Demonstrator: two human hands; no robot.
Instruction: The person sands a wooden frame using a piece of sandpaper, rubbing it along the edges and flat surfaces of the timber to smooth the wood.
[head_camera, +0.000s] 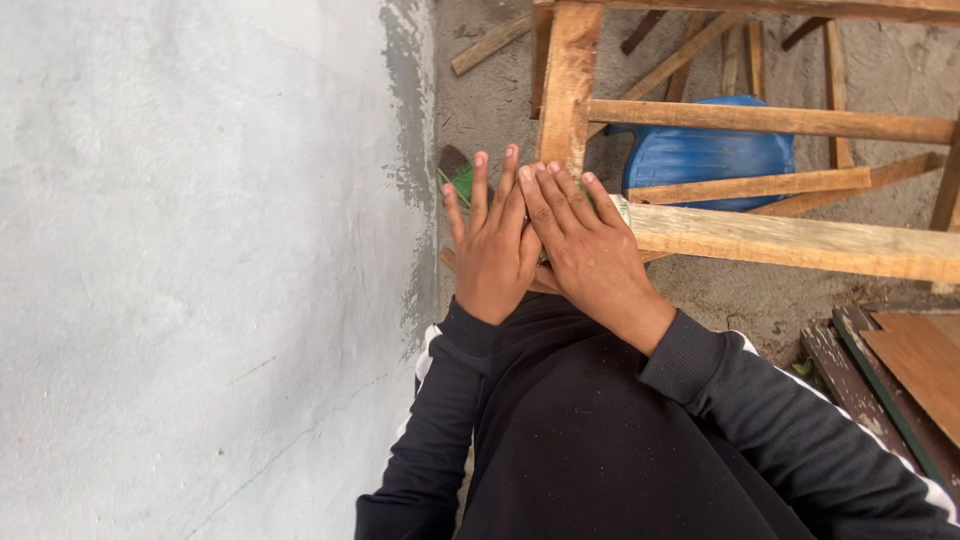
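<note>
Green-and-dark flat object (457, 176) is peeking out behind both flat, open hands, left hand (493, 250) and right hand (585, 250), overlapping, gripping nothing; pressing evenly against rough wooden frame (780, 240) seems wise.

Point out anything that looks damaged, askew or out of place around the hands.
The plaster wall has a ragged, unfinished edge with cracks lower down. Loose timber offcuts lie scattered on the dirt behind the wooden frame. Left hand and right hand overlap, fingers flat.
</note>
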